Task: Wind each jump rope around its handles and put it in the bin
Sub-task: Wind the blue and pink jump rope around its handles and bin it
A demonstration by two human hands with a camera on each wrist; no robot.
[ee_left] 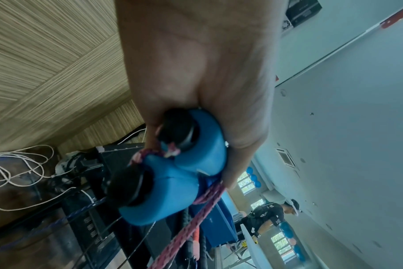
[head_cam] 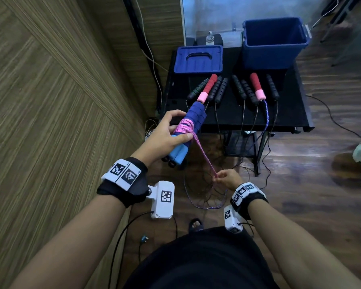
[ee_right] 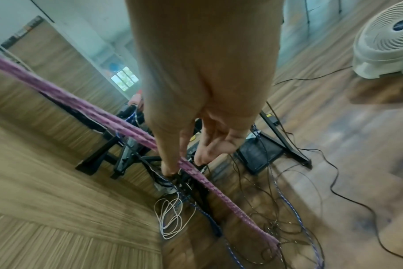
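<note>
While the left hand grips the paired handles off the table's near edge, the right hand should keep its pinched rope taut, laying turns side by side.

In my left grip the paired handles are dark blue with light blue ends and black caps; the rope wound on them is pink, flecked darker. Beyond my grip, the desk is black, the bin and lid blue, other handles black or red-and-pink.
</note>
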